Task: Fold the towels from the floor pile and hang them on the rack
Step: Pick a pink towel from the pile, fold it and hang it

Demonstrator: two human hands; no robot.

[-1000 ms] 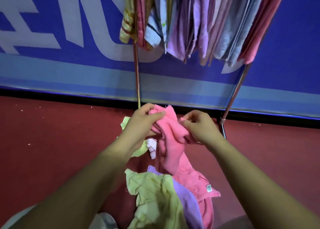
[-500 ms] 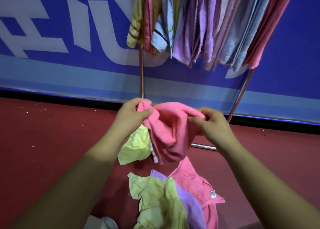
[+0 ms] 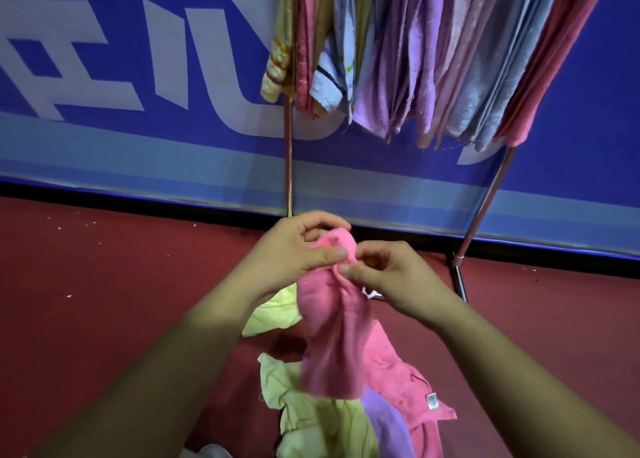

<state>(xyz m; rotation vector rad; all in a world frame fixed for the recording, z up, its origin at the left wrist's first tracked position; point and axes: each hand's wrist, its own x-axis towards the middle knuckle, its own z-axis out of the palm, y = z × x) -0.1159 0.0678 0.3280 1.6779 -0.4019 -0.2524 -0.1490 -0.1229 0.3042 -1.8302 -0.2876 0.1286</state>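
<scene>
A pink towel (image 3: 332,333) hangs in front of me, bunched at its top edge. My left hand (image 3: 291,253) grips the top of it with thumb over the cloth. Close beside it, my right hand (image 3: 391,277) pinches the same edge between thumb and fingers. Below on the red floor lies the pile: a yellow-green towel (image 3: 311,419), a purple towel (image 3: 384,426), another pink towel (image 3: 412,385) with a label, and a second yellow-green towel (image 3: 273,315) behind my left wrist. The rack (image 3: 288,160) stands behind with several folded towels (image 3: 429,52) hanging on it.
A blue banner wall (image 3: 138,94) with white lettering runs behind the rack. The rack's right leg (image 3: 485,208) slants down to a foot on the red floor (image 3: 86,302). A white object (image 3: 211,452) shows at the bottom edge.
My hands have come together at the towel's top edge. The pink towel, spread between them half a second ago, now hangs narrow and long below them.
</scene>
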